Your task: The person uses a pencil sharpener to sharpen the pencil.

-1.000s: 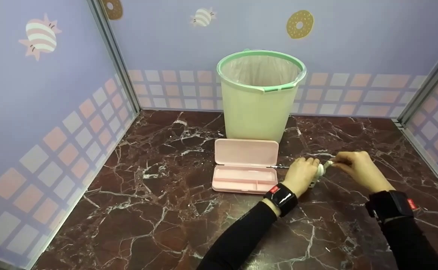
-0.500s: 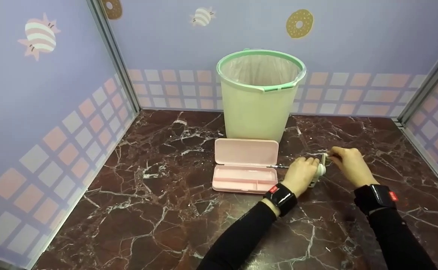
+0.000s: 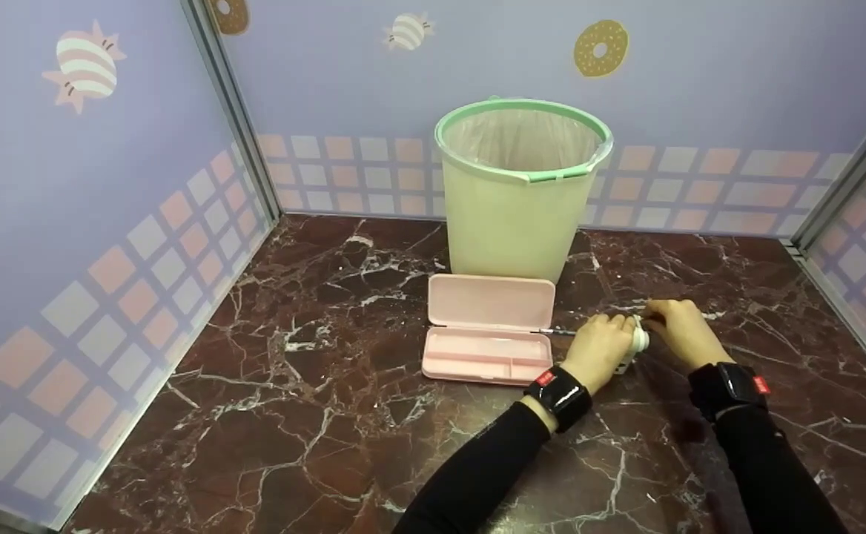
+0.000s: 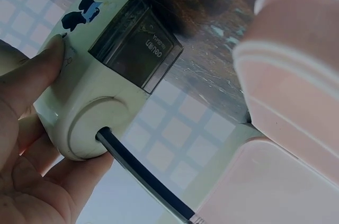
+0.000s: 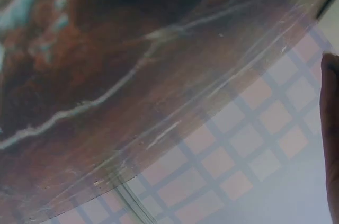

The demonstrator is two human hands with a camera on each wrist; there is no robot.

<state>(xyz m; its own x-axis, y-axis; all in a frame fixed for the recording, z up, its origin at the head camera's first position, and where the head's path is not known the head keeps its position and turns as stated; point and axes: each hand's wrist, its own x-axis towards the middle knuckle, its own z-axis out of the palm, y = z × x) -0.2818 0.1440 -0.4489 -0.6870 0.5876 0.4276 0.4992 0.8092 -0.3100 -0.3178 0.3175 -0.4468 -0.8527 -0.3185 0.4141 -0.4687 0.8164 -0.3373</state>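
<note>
At the near side of my view, my black sleeves (image 3: 474,467) run forward over the marbled table (image 3: 277,423). My left hand (image 3: 600,346) is wrapped round the cream sharpener (image 4: 87,83), thumb on one side and fingers on the other, spread only as wide as its body; I judge this braces it against the pull of the crank (image 3: 638,323). My right hand (image 3: 689,334) has its fingers bent and drawn close together, and it seems to pinch the crank's handle, most of which is hidden. The pencil (image 4: 145,173) sits in the sharpener's round hole, probably held there by the sharpener itself, since neither hand grips it. Its outer end reaches the right edge of the pink case (image 3: 490,300), which lies open beside my left hand. Behind that stands the lined bin (image 3: 518,226), then the patterned wall (image 3: 314,81).
</note>
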